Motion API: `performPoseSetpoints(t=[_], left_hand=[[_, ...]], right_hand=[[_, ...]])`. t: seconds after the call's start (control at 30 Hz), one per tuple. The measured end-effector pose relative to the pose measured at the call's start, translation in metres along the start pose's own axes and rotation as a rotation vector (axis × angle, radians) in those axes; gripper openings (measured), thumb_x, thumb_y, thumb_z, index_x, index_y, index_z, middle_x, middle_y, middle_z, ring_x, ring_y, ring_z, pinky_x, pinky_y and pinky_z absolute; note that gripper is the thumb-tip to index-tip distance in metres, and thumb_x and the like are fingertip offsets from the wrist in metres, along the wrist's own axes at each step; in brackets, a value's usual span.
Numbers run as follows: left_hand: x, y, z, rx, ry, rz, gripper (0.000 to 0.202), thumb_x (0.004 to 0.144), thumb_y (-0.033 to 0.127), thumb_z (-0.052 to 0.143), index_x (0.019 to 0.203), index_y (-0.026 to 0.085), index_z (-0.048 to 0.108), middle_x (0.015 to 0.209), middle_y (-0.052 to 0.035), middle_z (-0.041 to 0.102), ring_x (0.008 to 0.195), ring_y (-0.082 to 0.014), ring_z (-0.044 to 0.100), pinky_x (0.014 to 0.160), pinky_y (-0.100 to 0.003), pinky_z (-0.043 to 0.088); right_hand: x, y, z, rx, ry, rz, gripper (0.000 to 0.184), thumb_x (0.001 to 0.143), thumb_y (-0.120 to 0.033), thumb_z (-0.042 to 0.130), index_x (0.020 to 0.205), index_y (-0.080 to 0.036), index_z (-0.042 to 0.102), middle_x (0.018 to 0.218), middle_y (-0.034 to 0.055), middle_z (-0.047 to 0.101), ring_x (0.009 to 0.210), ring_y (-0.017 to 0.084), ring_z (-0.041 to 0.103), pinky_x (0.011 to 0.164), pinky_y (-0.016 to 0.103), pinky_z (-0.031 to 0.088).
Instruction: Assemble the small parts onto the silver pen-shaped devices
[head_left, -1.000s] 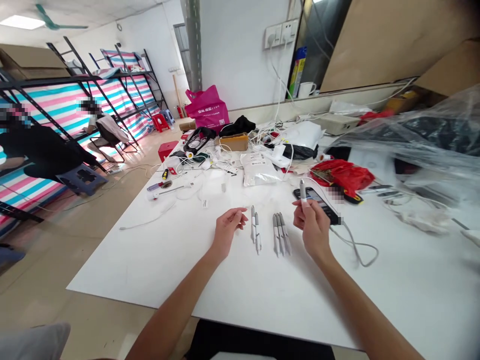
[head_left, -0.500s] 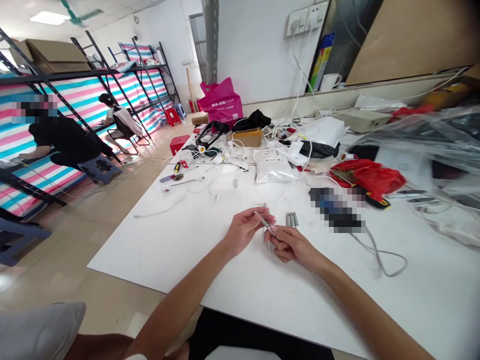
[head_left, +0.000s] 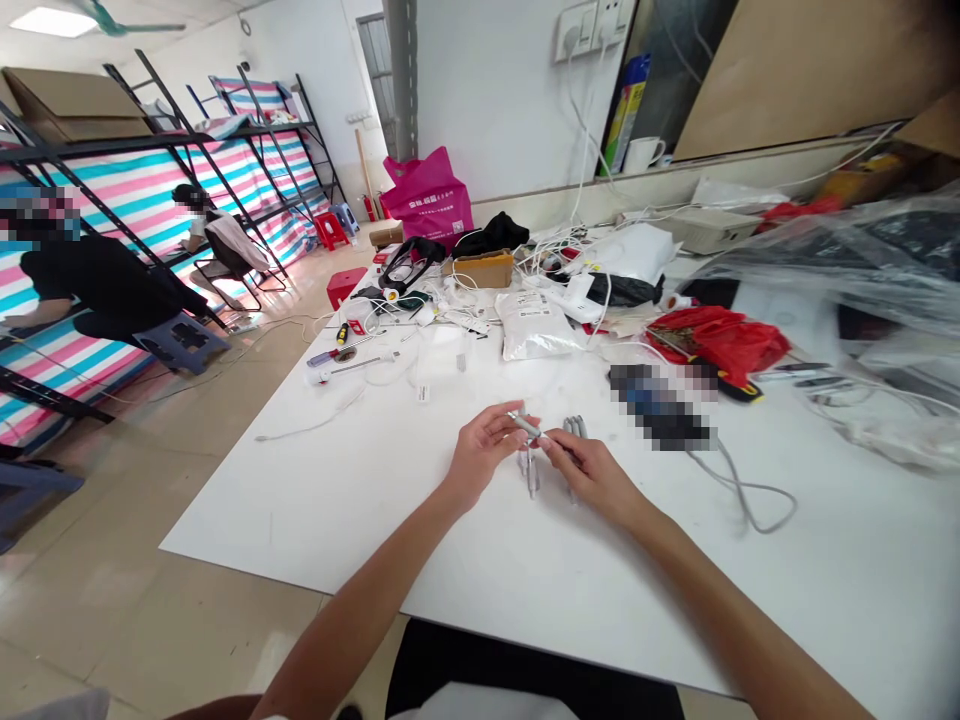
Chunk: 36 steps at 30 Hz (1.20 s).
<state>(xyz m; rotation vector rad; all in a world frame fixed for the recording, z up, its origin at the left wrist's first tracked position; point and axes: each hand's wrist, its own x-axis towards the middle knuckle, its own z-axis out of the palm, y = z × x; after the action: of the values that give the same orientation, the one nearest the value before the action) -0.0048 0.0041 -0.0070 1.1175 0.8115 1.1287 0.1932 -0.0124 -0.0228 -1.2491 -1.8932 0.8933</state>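
A slim grey pen (head_left: 526, 425) is held slantwise over the white table (head_left: 337, 500). My left hand (head_left: 482, 455) pinches its barrel between thumb and fingers. At the pen's near right end, the thumb and fingertips of my right hand (head_left: 592, 468) are closed on it; the exact grip there is partly hidden. Below and between my hands lies a silvery, partly clear pen-like piece (head_left: 532, 478). Several grey pens (head_left: 576, 427) lie side by side just beyond my right hand, which covers their near ends.
At the back stand a magenta bag (head_left: 431, 200), a white plastic packet (head_left: 536, 328) and tangled cables. Right of my hands are a blurred-out dark object (head_left: 664, 410) with a grey cord and a red bag (head_left: 720, 340). Two people sit at the left (head_left: 97, 290), (head_left: 206, 235).
The pen has turned flatter between my hands, and my right hand's fingers have shifted along it. The pen-like piece beneath shows more clearly. The whole view has shifted slightly.
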Motion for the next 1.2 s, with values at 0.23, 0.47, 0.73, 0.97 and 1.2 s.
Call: performPoseSetpoints(t=[0.23, 0.47, 0.73, 0.97, 1.2], left_hand=[[0.001, 0.003, -0.004, 0.025, -0.035, 0.019, 0.048, 0.079, 0.039, 0.087, 0.122, 0.023, 0.072, 0.114, -0.0087, 0.074, 0.101, -0.0209, 0.065, 0.089, -0.036, 0.049], [0.004, 0.002, -0.004, 0.080, 0.086, 0.010, 0.026, 0.077, 0.040, 0.088, 0.082, 0.018, 0.075, 0.086, -0.0046, 0.073, 0.079, -0.0152, 0.059, 0.076, -0.032, 0.046], [0.002, -0.008, -0.002, 0.016, -0.027, 0.048, 0.024, 0.084, 0.038, 0.083, 0.093, 0.018, 0.072, 0.098, -0.0078, 0.076, 0.094, -0.0192, 0.067, 0.089, -0.035, 0.050], [-0.001, -0.010, 0.003, 0.005, 0.042, 0.087, 0.027, 0.086, 0.039, 0.081, 0.089, 0.019, 0.063, 0.104, -0.0076, 0.075, 0.098, -0.0187, 0.067, 0.090, -0.035, 0.049], [-0.003, -0.006, 0.006, 0.026, 0.002, 0.083, 0.027, 0.090, 0.040, 0.077, 0.090, 0.020, 0.059, 0.106, -0.0100, 0.078, 0.098, -0.0202, 0.070, 0.090, -0.037, 0.049]], right_hand=[[-0.004, 0.002, 0.008, -0.057, -0.004, -0.011, 0.045, 0.107, -0.057, 0.039, 0.096, -0.022, 0.064, 0.069, -0.0016, 0.054, 0.061, 0.015, 0.042, 0.060, 0.029, 0.035], [-0.003, -0.001, 0.009, -0.096, 0.040, -0.065, 0.044, 0.109, -0.052, 0.035, 0.105, -0.023, 0.066, 0.086, 0.0038, 0.069, 0.072, 0.019, 0.060, 0.069, 0.032, 0.045], [-0.002, 0.013, 0.011, -0.080, 0.079, -0.058, 0.024, 0.104, -0.048, 0.050, 0.100, -0.025, 0.049, 0.091, 0.0033, 0.071, 0.068, 0.018, 0.063, 0.063, 0.030, 0.047], [-0.002, -0.002, 0.008, -0.206, 0.066, -0.087, 0.028, 0.109, -0.047, 0.036, 0.118, -0.026, 0.053, 0.089, 0.0037, 0.071, 0.072, 0.021, 0.066, 0.067, 0.033, 0.047], [-0.002, 0.004, 0.010, -0.195, 0.107, -0.017, 0.023, 0.105, -0.048, 0.045, 0.101, -0.026, 0.044, 0.086, 0.0029, 0.071, 0.063, 0.021, 0.065, 0.058, 0.031, 0.044]])
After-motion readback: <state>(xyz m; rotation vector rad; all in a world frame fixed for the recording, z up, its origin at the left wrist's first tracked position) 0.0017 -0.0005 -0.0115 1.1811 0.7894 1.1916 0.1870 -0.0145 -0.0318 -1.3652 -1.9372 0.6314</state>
